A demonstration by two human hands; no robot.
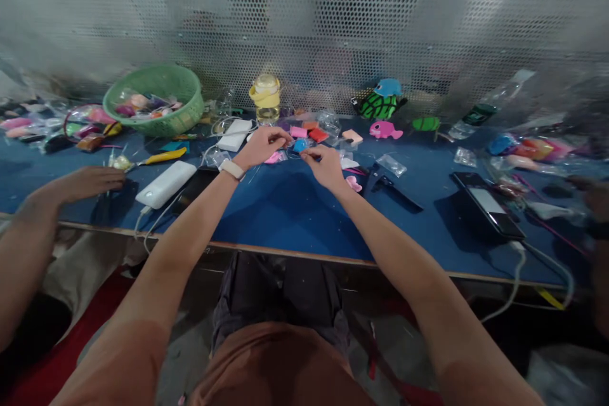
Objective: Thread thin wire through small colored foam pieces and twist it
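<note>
plainly bright blue, blocky piece (299, 145) between left hand (267, 143) and right hand (324, 165); can't tell if either pinches.

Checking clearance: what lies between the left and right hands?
In the head view, a blue block lies between the left hand and right hand, a pink block just beyond.

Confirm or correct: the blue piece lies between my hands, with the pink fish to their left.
Wrong side: the head view shows the pink fish to the right of your left hand and right hand. The blue piece is between them.
</note>
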